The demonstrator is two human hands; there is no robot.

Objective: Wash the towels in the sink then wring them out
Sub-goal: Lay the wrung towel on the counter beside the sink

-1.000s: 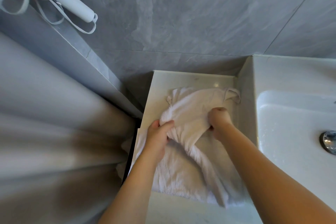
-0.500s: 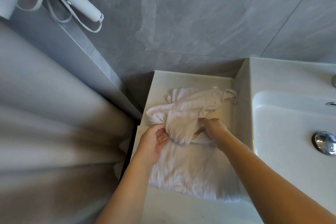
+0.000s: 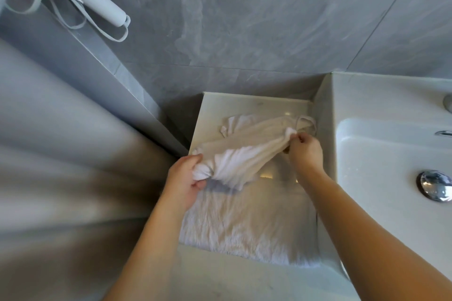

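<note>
I see the white towel [image 3: 242, 156] stretched up off the table [image 3: 210, 110] between the two hands, bunched at each end and sagging a little in the middle. My left hand [image 3: 186, 181] grips its lower left end, fingers curled tight round a wad of cloth; my right hand [image 3: 304, 151] pinches the upper right end, just beside the sink's side wall. The hands are well apart, the cloth drawn between them. Under it lies a second towel [image 3: 244, 225], spread flat on the pale table and reaching toward me, its near edge rumpled. A third, crumpled piece of white cloth [image 3: 247, 122] sits behind the lifted one, near the back of the table. To the right stands the white sink [image 3: 381, 178], basin bare, with its chrome drain [image 3: 436, 184] showing at the edge of view. Grey marbled wall tiles [image 3: 256, 19] rise behind. Up in the left corner, a white hair dryer [image 3: 97, 0] with its looped cord hangs at the wall.
</note>
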